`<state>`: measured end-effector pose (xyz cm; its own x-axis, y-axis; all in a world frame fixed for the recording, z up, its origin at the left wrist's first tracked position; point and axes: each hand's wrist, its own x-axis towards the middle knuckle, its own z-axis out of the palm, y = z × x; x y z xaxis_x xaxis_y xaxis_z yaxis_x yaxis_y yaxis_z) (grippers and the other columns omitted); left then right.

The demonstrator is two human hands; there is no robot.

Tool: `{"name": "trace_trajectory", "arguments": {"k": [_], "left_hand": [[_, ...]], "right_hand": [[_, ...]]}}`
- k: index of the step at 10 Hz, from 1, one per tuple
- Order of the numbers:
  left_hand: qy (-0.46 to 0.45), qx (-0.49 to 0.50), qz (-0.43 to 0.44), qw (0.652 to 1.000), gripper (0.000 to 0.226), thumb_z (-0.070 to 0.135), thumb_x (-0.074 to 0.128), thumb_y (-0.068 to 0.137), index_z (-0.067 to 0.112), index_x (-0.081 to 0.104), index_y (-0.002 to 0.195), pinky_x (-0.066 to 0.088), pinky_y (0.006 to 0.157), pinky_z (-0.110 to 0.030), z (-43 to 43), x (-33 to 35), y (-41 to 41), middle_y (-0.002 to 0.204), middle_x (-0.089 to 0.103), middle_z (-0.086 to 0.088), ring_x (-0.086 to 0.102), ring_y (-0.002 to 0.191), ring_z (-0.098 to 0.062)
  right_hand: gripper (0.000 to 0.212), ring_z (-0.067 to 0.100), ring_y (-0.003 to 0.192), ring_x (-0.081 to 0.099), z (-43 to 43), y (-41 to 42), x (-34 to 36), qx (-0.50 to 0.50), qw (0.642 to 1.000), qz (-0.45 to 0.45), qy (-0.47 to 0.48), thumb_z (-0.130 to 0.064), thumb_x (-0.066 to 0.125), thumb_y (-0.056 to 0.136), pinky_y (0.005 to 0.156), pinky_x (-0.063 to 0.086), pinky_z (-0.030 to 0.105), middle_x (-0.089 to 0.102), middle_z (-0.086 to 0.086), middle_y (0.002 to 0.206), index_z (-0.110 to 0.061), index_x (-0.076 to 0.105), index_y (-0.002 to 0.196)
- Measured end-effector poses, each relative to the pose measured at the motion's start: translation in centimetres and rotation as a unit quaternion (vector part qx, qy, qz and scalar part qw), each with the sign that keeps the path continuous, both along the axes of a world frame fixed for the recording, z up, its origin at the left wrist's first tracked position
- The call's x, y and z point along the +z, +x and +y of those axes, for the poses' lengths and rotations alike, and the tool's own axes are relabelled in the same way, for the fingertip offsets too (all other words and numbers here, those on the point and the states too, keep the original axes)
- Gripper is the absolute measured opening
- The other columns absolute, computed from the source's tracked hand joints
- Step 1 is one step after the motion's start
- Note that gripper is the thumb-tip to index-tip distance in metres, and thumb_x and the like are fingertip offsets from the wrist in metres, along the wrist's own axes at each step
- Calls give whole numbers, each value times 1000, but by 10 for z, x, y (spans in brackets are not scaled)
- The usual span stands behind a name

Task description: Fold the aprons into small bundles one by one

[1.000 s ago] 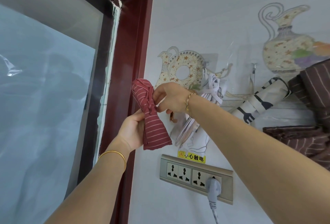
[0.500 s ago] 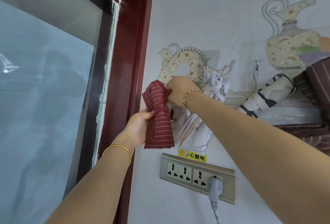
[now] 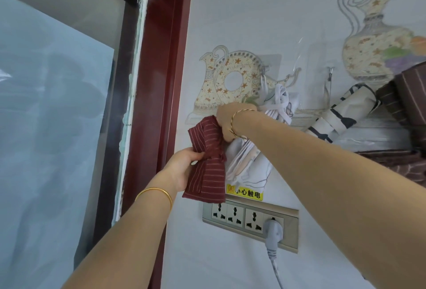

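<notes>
Cloth bundle (image 3: 207,173), a red apron with thin pale stripes (soft, cinched at the middle), sits before the wall (image 3: 253,12); left hand (image 3: 182,170) grips its flared lower half, right hand (image 3: 227,121) clenches its top.

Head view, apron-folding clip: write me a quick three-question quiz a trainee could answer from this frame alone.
1. True or false: the left hand and the right hand both grip the red striped apron.
2. Multiple choice: which socket of the wall panel holds the grey plug? A) leftmost B) second from left C) rightmost
3. Short answer: which hand grips the apron's upper end?

Key: 1 true; 2 C; 3 the right hand.
</notes>
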<state>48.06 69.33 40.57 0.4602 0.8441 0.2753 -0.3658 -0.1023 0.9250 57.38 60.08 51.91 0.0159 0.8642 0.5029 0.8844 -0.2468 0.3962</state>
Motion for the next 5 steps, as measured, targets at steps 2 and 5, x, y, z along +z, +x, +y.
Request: {"name": "trace_trajectory", "arguments": {"k": [2, 5], "left_hand": [[17, 34, 17, 999, 24, 3, 46, 95, 7, 58, 115, 54, 79, -46, 1, -26, -9, 102, 69, -15, 66, 93, -32], [-2, 106, 39, 994, 27, 12, 48, 97, 9, 56, 123, 51, 85, -37, -21, -37, -5, 109, 65, -9, 61, 102, -24]], "right_hand": [[33, 22, 61, 48, -13, -5, 24, 72, 993, 33, 90, 6, 48, 87, 59, 42, 30, 42, 3, 60, -7, 40, 58], [35, 26, 101, 62, -42, -2, 3, 219, 963, 73, 138, 7, 43, 87, 88, 52, 36, 65, 11, 114, -5, 66, 110]]}}
